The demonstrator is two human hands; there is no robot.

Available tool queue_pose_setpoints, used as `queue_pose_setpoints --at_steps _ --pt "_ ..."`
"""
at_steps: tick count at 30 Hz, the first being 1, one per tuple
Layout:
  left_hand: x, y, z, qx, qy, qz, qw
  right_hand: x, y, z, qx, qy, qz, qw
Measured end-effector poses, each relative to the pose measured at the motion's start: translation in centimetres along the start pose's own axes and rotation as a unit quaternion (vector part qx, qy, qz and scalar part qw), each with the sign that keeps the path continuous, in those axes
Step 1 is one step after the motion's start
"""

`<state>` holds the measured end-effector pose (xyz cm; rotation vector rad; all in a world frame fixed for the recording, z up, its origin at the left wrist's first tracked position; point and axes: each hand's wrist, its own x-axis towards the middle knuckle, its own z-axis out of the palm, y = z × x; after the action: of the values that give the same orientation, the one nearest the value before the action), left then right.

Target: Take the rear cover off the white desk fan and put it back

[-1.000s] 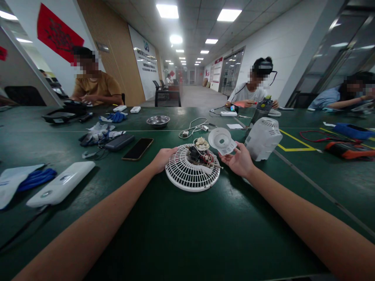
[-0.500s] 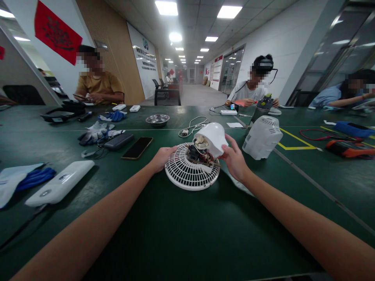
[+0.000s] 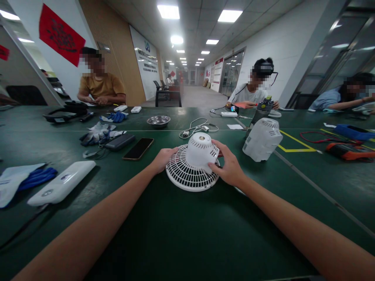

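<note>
A white round fan grille (image 3: 184, 175) lies flat on the green table (image 3: 175, 234) in front of me. A white domed motor cover (image 3: 200, 150) sits on its middle and hides the motor. My right hand (image 3: 228, 166) grips the cover from the right, fingers wrapped round its side. My left hand (image 3: 162, 158) holds the grille's left rim, fingers curled on the edge.
A white fan housing (image 3: 262, 138) stands to the right. A black phone (image 3: 138, 148), a power bank (image 3: 120, 141), gloves (image 3: 98, 132), a metal bowl (image 3: 158, 121) and a white cable (image 3: 197, 128) lie beyond. A white device (image 3: 61, 187) lies at left. Three people sit across the table.
My right hand turned the white cover over and lowered it onto the exposed motor on the grille. The left hand stayed on the rim.
</note>
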<state>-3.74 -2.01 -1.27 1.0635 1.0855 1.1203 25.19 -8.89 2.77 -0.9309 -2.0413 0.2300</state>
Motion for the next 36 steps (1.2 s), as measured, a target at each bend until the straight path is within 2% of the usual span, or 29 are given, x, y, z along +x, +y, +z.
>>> queue_pose_setpoints --at_steps 5,12,19,22,25,27,30,32,34,36 --pt "0.2 -0.2 -0.1 -0.014 0.001 -0.007 1.000 -0.1 0.1 0.1 0.007 -0.016 0.029 0.999" --pt "0.0 0.0 -0.1 -0.005 -0.005 0.000 1.000 -0.1 0.2 0.2 0.035 -0.070 0.067 0.995" --pt "0.0 -0.1 -0.1 0.035 0.000 0.014 0.999 0.0 0.1 0.2 0.048 -0.066 0.064 0.995" --pt "0.1 -0.2 -0.2 0.098 0.019 0.047 0.994 -0.1 0.1 0.2 0.048 -0.064 0.072 0.994" --pt "-0.2 0.2 -0.1 0.244 0.076 0.127 0.958 0.0 0.0 0.1 0.044 -0.063 0.078 0.994" --pt "-0.9 0.9 0.2 0.336 0.075 0.198 0.918 0.0 -0.1 0.1 0.044 -0.066 0.084 0.993" --pt "-2.5 2.5 1.3 0.430 -0.054 0.285 0.855 0.1 -0.1 0.1 0.048 -0.067 0.097 0.992" --pt "-3.5 3.6 2.4 0.471 -0.106 0.314 0.817 0.1 0.0 0.1 0.047 -0.062 0.102 0.992" --pt "-4.4 4.6 3.4 0.489 -0.124 0.315 0.804 0.2 0.2 0.0 0.048 -0.062 0.097 0.992" --pt "-5.0 5.3 4.2 0.471 -0.129 0.312 0.815 0.2 0.3 -0.4 0.055 -0.076 0.079 0.992"
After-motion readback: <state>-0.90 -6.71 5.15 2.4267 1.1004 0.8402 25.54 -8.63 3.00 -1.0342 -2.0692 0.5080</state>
